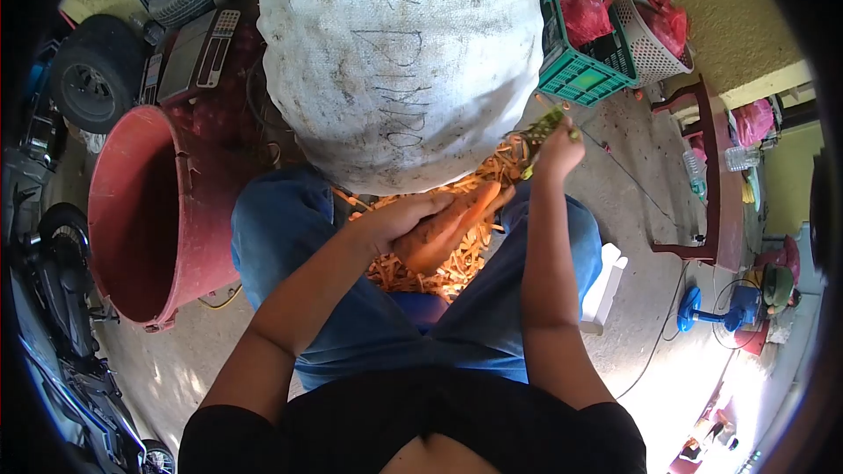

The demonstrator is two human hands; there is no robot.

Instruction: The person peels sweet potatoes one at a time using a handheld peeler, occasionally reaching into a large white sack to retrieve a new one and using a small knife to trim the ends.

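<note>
A: Where is the orange root [435,244], and how are the hands?

B: It is above the shavings [467,265], between the knees. The left hand [406,218] is curled around its left side; the right hand [560,154] is closed around a green thing [537,135], apart from the root.

A: How will it handle?

B: It seems a carrot, so I judge it stiff, rather light, perhaps slippery where wet. The thick end should give the surer hold; the thin tip could snap.

A: What is unclear?

B: Some left fingers are hidden, and I cannot tell if it is one root or two. The green thing is too blurred to name. The white sack [404,61] covers part of the shavings.
</note>
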